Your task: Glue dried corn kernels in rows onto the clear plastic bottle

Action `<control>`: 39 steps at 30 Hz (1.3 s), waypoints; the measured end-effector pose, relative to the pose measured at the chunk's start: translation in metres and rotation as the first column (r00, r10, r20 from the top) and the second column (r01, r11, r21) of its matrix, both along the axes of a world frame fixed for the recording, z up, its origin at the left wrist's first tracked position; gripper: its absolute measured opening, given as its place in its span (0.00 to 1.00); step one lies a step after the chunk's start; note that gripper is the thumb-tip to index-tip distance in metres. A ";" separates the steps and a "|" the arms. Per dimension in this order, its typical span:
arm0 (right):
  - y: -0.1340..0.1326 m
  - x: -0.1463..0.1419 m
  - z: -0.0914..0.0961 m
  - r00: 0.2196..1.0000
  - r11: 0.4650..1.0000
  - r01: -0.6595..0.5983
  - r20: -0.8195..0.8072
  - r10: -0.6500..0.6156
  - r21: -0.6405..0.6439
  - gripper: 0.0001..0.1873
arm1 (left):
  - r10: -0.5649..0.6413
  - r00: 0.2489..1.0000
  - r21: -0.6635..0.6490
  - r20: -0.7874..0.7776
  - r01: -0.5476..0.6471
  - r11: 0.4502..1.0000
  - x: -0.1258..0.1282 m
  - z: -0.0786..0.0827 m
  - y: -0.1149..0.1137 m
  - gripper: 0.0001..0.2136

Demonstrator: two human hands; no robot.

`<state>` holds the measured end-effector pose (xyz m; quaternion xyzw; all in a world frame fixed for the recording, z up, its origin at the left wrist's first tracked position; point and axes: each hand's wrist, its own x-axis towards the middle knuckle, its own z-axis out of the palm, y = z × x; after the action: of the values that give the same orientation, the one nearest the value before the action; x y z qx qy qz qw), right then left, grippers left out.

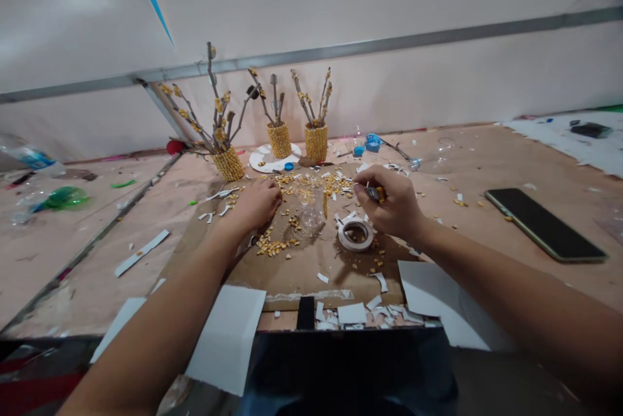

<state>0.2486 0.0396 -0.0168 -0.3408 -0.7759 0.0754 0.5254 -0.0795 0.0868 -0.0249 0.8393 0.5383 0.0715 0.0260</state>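
Note:
My left hand [257,204] rests knuckles-up on the brown cardboard sheet [292,273], fingers curled down onto scattered corn kernels [272,246]; whether it pinches one is hidden. My right hand [389,203] is closed in a pinch on a small grey stick with a yellow kernel at its tip [376,193]. Between the hands stands a clear plastic cup [311,205] partly covered with kernels. A roll of white tape [355,235] lies just below my right hand.
Three kernel-covered pots with decorated twigs [228,163] [280,139] [316,142] stand at the back. A phone [542,222] lies at the right. White paper sheets [228,338] and scraps [370,313] lie at the near edge. A plastic bottle [26,156] lies far left.

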 end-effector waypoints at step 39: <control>-0.047 -0.026 0.008 0.945 0.984 -0.152 0.306 0.116 0.094 0.40 | 0.258 0.216 -0.324 0.942 0.380 0.866 0.089 0.038 -0.125 0.19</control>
<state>0.2223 -0.0078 -0.0090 -0.2634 -0.8711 0.0131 0.4143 0.0099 -0.0381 0.0129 0.5893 0.3639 0.4386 0.5726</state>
